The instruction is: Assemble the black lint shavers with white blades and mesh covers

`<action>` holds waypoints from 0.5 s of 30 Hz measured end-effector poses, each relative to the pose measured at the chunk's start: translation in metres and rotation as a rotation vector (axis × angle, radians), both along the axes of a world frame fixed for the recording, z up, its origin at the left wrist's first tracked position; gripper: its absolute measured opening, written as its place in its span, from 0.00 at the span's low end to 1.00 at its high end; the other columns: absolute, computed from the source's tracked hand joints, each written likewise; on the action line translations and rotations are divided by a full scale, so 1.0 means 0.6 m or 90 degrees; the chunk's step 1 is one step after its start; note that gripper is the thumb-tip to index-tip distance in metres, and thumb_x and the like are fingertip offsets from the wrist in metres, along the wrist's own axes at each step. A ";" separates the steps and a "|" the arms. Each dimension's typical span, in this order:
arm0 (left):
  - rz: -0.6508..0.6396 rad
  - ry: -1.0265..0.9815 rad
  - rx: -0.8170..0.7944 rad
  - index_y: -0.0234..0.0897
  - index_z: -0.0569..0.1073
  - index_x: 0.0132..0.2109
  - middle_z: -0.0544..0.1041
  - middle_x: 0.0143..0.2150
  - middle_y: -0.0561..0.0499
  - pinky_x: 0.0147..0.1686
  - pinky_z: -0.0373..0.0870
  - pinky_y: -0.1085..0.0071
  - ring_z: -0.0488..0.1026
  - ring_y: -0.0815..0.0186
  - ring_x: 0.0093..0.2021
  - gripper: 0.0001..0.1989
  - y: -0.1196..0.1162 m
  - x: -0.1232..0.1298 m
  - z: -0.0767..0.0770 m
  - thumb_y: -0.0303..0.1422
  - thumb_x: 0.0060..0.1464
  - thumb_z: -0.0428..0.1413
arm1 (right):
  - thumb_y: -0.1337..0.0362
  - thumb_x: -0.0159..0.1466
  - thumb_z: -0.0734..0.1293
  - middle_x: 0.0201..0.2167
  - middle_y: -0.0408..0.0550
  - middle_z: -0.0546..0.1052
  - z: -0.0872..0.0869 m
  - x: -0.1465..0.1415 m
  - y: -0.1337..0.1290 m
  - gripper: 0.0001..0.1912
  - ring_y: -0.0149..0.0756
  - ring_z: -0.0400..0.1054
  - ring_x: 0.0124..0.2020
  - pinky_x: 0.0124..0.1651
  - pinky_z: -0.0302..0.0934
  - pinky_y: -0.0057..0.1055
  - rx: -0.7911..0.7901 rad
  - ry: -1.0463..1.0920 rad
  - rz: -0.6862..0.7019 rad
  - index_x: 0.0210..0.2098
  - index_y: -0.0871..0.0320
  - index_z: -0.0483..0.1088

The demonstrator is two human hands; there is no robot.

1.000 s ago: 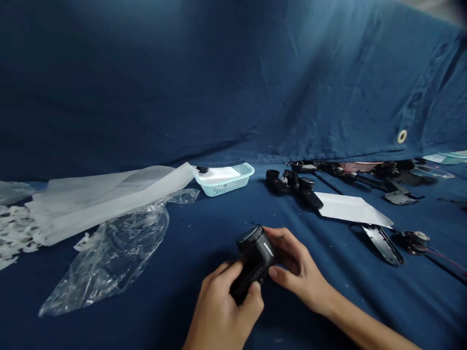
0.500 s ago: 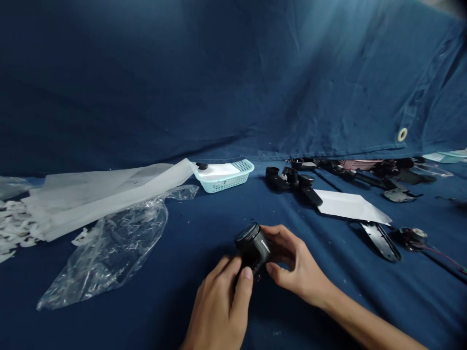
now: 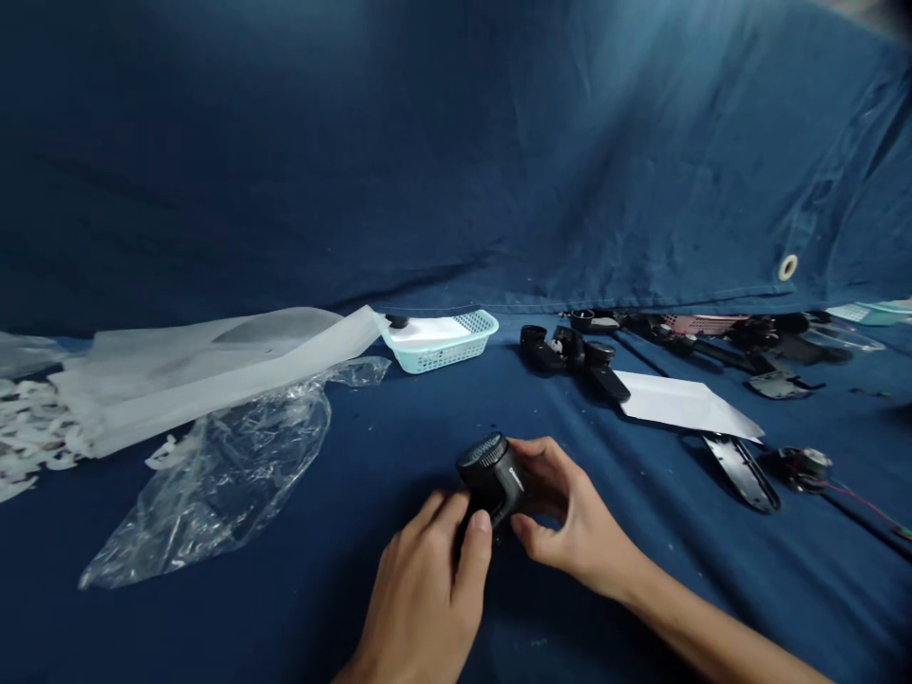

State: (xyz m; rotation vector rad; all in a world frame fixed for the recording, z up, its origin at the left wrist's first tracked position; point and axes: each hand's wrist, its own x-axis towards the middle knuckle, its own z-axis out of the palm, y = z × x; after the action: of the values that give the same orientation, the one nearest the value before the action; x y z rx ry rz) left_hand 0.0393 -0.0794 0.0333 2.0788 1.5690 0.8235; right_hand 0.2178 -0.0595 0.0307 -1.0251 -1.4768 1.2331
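A black round-headed device (image 3: 507, 477), much like a fabric shaver, is between my two hands just above the blue cloth. Its ribbed round head with a grille-like top tilts up and to the left, and small pale lettering runs along its side. My left hand (image 3: 434, 570) is closed around its lower left part, the thumb pressing near the bottom. From the right, my right hand (image 3: 570, 522) holds it between thumb and fingers. The fingers hide the lower end of the device.
Beyond stands a light-blue basket (image 3: 446, 355) with white paper inside. To the left lie white foam sheets (image 3: 214, 370), a clear plastic bag (image 3: 235, 494) and white scraps (image 3: 35, 427). On the right are black housing parts (image 3: 605, 375), white paper (image 3: 684, 404), a casing half (image 3: 741, 470) and a wired motor (image 3: 808, 465).
The device has turned and shifted very slightly left in my hands, and my right thumb has moved a little left with it. Both hands keep their hold.
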 end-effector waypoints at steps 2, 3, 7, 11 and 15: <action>0.009 -0.026 -0.025 0.37 0.75 0.54 0.78 0.53 0.42 0.53 0.71 0.49 0.74 0.51 0.55 0.26 0.004 -0.002 0.000 0.43 0.65 0.38 | 0.70 0.57 0.70 0.51 0.48 0.71 0.001 -0.001 -0.001 0.27 0.40 0.69 0.49 0.50 0.65 0.38 -0.014 0.025 0.004 0.53 0.51 0.61; 0.016 -0.045 -0.038 0.38 0.75 0.54 0.77 0.54 0.43 0.55 0.69 0.49 0.72 0.51 0.57 0.26 0.007 -0.003 0.001 0.44 0.65 0.38 | 0.68 0.58 0.70 0.53 0.48 0.70 0.002 -0.001 -0.001 0.27 0.40 0.69 0.51 0.51 0.65 0.38 -0.028 0.046 0.011 0.55 0.50 0.61; 0.037 -0.127 -0.071 0.41 0.73 0.57 0.76 0.56 0.46 0.57 0.67 0.54 0.71 0.55 0.58 0.25 0.013 -0.004 0.008 0.45 0.66 0.38 | 0.64 0.61 0.71 0.62 0.45 0.63 0.007 -0.007 0.000 0.31 0.39 0.65 0.56 0.57 0.62 0.39 -0.108 0.190 0.069 0.61 0.44 0.59; 0.057 -0.130 -0.086 0.45 0.70 0.58 0.74 0.56 0.47 0.55 0.68 0.51 0.72 0.55 0.55 0.23 0.011 -0.001 0.010 0.46 0.66 0.40 | 0.63 0.60 0.73 0.62 0.45 0.63 0.008 -0.011 0.000 0.34 0.40 0.66 0.54 0.51 0.66 0.39 -0.188 0.263 0.091 0.62 0.41 0.58; 0.039 -0.195 -0.025 0.46 0.67 0.59 0.71 0.58 0.48 0.58 0.67 0.53 0.69 0.58 0.58 0.19 0.011 0.003 0.002 0.43 0.65 0.46 | 0.64 0.61 0.72 0.59 0.45 0.67 0.003 -0.008 0.005 0.30 0.40 0.65 0.56 0.51 0.65 0.36 -0.220 0.323 0.023 0.60 0.43 0.61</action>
State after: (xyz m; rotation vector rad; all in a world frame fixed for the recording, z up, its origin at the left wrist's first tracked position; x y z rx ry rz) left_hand 0.0413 -0.0730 0.0345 1.7838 1.4732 1.0674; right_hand 0.2129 -0.0567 0.0325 -0.8181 -0.9120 1.6664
